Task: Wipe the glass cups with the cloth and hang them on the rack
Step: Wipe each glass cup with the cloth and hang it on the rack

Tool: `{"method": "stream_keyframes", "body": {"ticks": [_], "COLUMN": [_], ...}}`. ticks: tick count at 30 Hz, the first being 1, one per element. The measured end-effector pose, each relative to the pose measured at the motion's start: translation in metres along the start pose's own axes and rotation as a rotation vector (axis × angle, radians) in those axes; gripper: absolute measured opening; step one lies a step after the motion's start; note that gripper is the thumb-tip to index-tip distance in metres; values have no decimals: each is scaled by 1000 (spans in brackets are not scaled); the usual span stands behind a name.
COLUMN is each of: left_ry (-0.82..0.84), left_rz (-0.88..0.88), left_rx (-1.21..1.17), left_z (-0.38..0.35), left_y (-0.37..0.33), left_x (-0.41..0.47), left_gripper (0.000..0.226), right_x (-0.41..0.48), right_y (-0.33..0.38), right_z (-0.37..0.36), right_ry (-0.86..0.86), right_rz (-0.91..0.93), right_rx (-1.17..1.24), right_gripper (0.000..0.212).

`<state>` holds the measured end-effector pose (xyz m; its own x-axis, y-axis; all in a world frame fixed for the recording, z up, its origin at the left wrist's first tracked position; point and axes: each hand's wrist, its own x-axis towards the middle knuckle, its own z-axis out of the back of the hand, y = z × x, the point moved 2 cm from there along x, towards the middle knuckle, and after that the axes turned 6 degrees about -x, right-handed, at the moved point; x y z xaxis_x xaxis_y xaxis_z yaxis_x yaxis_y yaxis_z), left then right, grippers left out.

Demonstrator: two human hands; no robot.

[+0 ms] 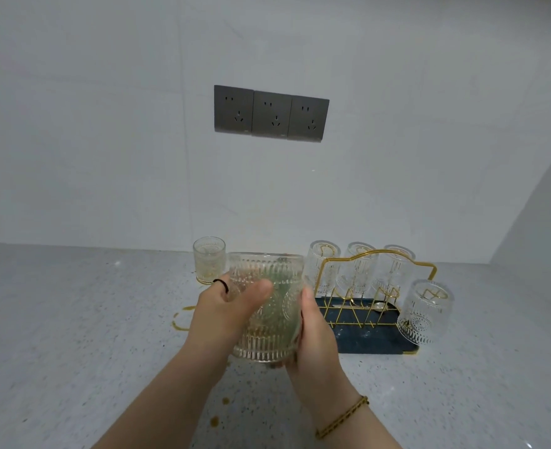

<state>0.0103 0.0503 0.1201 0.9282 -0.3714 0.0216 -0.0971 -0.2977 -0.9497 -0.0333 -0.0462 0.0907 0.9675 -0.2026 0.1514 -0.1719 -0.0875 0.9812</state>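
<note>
I hold a ribbed glass cup (264, 319) upright in front of me, above the counter. My left hand (225, 306) grips its left side, thumb lying across the front. My right hand (313, 332) cups its right side and base. Something greenish shows through the glass; I cannot tell if it is the cloth. The gold wire rack (377, 286) stands to the right on a dark blue tray (365, 341). Three clear cups hang upside down along its back and one cup (424, 312) at its front right. Another cup (209, 260) stands upright behind my left hand, with yellowish traces inside.
The speckled grey counter (73, 319) carries an amber liquid ring (183, 319) left of my wrist and small amber drops (219, 411) nearer to me. A white wall with three grey sockets (271, 113) rises behind. A side wall closes in at the right.
</note>
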Motion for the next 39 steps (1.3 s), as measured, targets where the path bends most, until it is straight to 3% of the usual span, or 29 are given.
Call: {"method": "stream_keyframes", "body": {"ticks": [2,5,8,12,18,22,26,27,30,33,36,37,39], "left_ry": [-25,-13,-9,-12,-26,-109,23,68,172,240,131,110,111], "left_rz": [35,52,20,-31,-67,-75,6,-10,-44,-1,90,108,129], "left_rx": [28,54,54,97,280,242,102,66,-45,-173,-145,-125,-100], "left_z": [2,9,6,0,2,3,-7,-8,-7,-2,2,4,7], "left_y": [3,12,7,4,13,26,34,33,26,24,27,31,34], "left_x": [7,20,23,29,53,54,45,44,41,40,43,45,47], "left_gripper": [132,137,145,108,90,47,31,34,37,40,100,113,117], "right_x": [-3,2,8,19,32,35,36,35,31,30,31,30,26], "right_y": [4,2,2,0,-16,-19,-13,-11,-2,7,8,8,7], "right_z": [-5,-9,-3,5,11,15,4,1,-5,2,12,12,0], "right_ry": [-56,-81,-17,35,-137,-398,-392,-376,-286,-159,-103,-102,-148], "right_rz": [60,206,123,-74,22,-35,109,168,300,202,77,82,200], "right_rx": [-116,-322,-190,35,76,-149,-485,-529,-661,-409,-182,-178,-342], "right_gripper": [34,47,46,59,43,35,67,70,53,42,36,36,40]}}
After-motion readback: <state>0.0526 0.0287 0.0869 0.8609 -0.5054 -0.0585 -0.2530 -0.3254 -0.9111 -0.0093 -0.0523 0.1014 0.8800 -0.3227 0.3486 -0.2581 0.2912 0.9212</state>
